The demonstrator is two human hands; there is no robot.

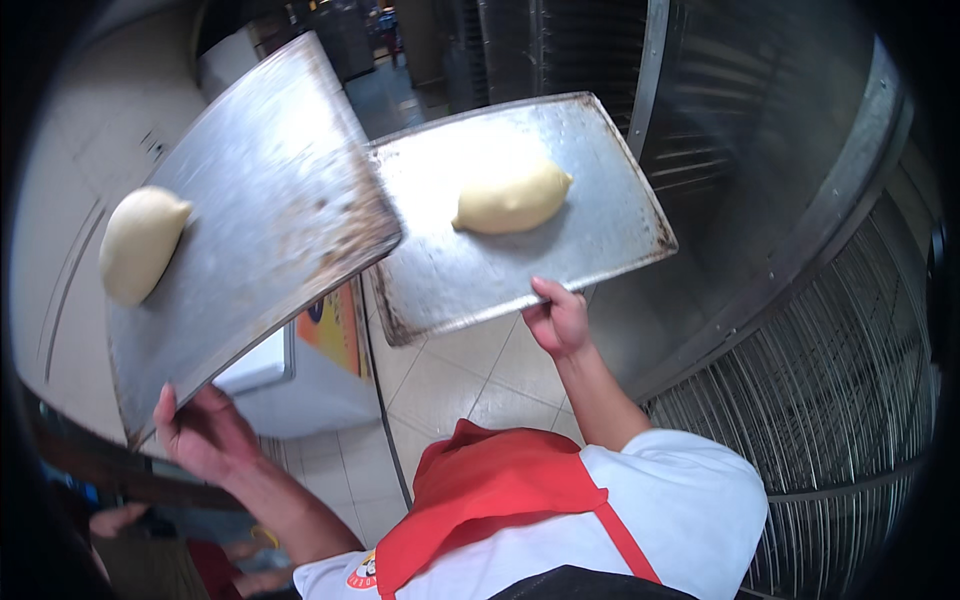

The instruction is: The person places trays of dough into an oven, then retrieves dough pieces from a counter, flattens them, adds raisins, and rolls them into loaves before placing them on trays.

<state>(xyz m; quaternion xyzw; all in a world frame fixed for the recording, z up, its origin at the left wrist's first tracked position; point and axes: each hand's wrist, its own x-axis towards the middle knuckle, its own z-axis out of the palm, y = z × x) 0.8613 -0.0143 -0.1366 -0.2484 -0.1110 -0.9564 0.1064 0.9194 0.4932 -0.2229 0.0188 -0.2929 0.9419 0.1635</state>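
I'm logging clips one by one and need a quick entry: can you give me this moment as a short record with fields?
Left grip: holds left tray by its near edge
Right grip: holds right tray by its near edge, thumb on top
Left load: one pale dough, near the tray's left edge
Right load: another dough, around mid-tray
Trays: overlap in view; contact cannot be told
Wearing: red apron, white shirt
Floor: pale tiles

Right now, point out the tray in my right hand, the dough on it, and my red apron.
Right tray (607,212): head view, bare metal right of the dough.
Dough (512,199): head view, middle of its top.
Red apron (500,478): head view, chest.
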